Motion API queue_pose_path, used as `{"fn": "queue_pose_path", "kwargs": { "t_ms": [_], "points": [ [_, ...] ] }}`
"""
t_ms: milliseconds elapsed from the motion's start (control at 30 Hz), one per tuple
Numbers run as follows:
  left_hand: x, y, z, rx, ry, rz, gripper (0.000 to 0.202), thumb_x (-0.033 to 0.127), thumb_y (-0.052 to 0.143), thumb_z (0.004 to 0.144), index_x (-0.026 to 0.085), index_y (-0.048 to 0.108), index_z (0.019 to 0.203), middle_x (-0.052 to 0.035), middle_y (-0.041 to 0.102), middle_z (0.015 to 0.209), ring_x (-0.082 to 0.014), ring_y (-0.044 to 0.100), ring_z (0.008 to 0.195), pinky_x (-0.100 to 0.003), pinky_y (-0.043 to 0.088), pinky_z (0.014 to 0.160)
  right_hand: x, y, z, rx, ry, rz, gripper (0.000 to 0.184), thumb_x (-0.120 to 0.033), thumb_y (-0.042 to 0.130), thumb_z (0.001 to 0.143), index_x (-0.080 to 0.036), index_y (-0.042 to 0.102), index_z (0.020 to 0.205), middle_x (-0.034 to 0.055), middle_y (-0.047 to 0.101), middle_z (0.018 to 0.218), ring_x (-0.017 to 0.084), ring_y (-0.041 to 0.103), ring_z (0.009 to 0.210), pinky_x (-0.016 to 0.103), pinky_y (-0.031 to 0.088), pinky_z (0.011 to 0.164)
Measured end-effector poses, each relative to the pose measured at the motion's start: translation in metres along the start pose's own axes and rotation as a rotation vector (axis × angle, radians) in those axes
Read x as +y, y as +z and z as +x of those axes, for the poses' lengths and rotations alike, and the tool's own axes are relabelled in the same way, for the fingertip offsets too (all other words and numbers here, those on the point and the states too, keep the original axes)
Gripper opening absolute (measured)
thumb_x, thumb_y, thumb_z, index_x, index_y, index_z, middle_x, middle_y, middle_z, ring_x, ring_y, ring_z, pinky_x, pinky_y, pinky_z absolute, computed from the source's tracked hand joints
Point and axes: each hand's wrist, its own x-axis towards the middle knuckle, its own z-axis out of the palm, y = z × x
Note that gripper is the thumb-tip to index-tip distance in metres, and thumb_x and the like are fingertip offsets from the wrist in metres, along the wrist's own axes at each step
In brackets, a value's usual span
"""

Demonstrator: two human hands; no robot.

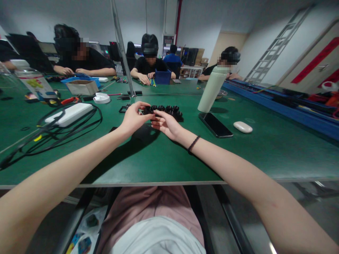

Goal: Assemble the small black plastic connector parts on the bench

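Over the green table my left hand (134,118) and my right hand (168,124) meet at the fingertips. Just beyond them is a black part with rows of round knob-like pieces (173,110), whose exact kind I cannot make out. My left thumb and fingers curl closed about its left end. The right hand's fingers are drawn together against the left thumb, and whatever lies in their pinch is hidden. A small black frame-like piece (124,108) lies left of my left hand. Dark shadow covers the tabletop under both hands.
A phone (215,125), a white oval case (243,127) and a pale green bottle (212,90) are on the right. A white power strip (69,114) with looped black cables lies left. A metal pole (123,49) rises behind. Several people work across the table.
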Motion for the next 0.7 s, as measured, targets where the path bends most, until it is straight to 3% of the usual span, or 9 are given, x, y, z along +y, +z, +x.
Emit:
{"fn": "queue_pose_path", "kwargs": {
  "t_ms": [233, 367, 700],
  "points": [
    [0.013, -0.001, -0.006, -0.014, 0.048, -0.031, 0.038, 0.029, 0.071, 0.063, 0.018, 0.065, 0.100, -0.0040, 0.066, 0.097, -0.0155, 0.056, 0.076, -0.029, 0.044, 0.070, -0.001, 0.001, 0.002, 0.012, 0.040, -0.022, 0.030, -0.035, 0.048, 0.095, -0.018, 0.058, 0.074, -0.0007, 0.062, 0.062, 0.010, 0.059, 0.055, 0.024, 0.052, 0.062],
    [0.016, -0.001, -0.006, -0.008, 0.089, -0.040, 0.036, 0.030, 0.070, 0.066, 0.019, 0.065, 0.099, -0.0037, 0.066, 0.098, -0.0174, 0.057, 0.085, -0.029, 0.045, 0.076, -0.002, 0.001, 0.000, -0.002, 0.044, -0.041, 0.032, -0.038, 0.046, 0.096, -0.019, 0.059, 0.074, 0.0005, 0.064, 0.065, 0.010, 0.058, 0.056, 0.025, 0.052, 0.064],
    [0.016, -0.002, -0.007, -0.047, 0.117, -0.047, 0.038, 0.032, 0.070, 0.067, 0.019, 0.065, 0.102, -0.0046, 0.067, 0.101, -0.0180, 0.059, 0.087, -0.030, 0.046, 0.077, -0.003, 0.001, 0.000, 0.003, 0.052, -0.032, 0.034, -0.044, 0.046, 0.094, -0.020, 0.061, 0.075, 0.0006, 0.062, 0.062, 0.012, 0.059, 0.057, 0.027, 0.052, 0.067]
  ]
}}
